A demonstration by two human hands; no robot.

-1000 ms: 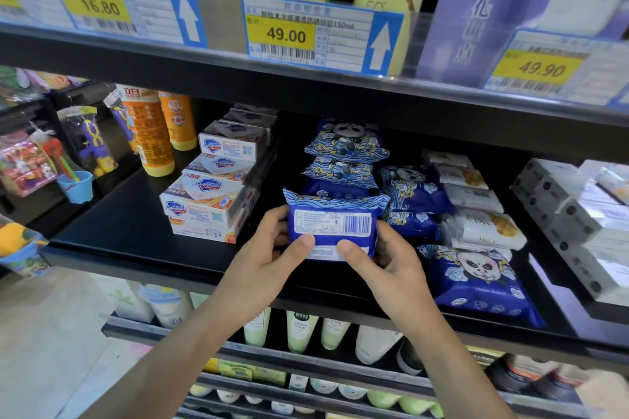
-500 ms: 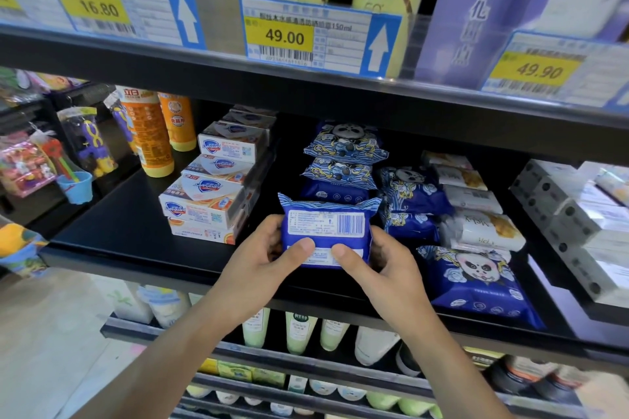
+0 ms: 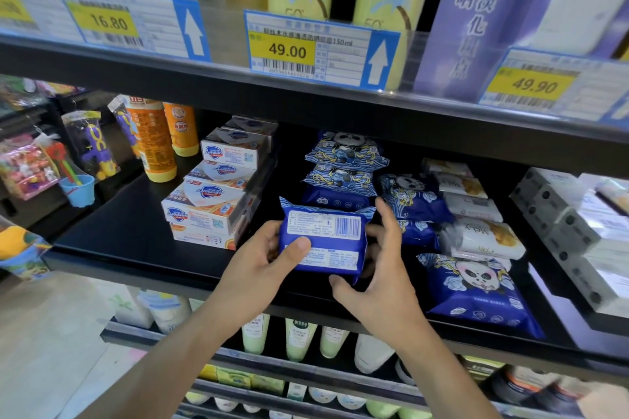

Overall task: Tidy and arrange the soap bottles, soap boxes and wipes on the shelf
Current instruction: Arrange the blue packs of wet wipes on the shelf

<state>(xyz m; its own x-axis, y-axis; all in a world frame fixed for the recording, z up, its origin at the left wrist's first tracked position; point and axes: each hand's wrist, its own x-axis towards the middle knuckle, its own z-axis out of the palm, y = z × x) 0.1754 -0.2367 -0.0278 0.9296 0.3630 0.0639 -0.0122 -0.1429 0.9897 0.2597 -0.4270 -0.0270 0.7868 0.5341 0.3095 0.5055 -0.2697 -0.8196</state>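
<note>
Right hand (image 3: 381, 286) loosened off blue wipes pack (image 3: 325, 238), left hand (image 3: 262, 265) grip clasping its left side

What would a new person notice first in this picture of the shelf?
First, the blue wipes pack at the centre, barcode side facing the camera, gripped by the left hand while the right hand touches its lower right edge. Then the yellow 49.00 price tag on the shelf edge above.

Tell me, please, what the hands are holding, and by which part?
The left hand grips the blue wipes pack by its left end. The right hand touches its right end and bottom corner, fingers spread.
</note>
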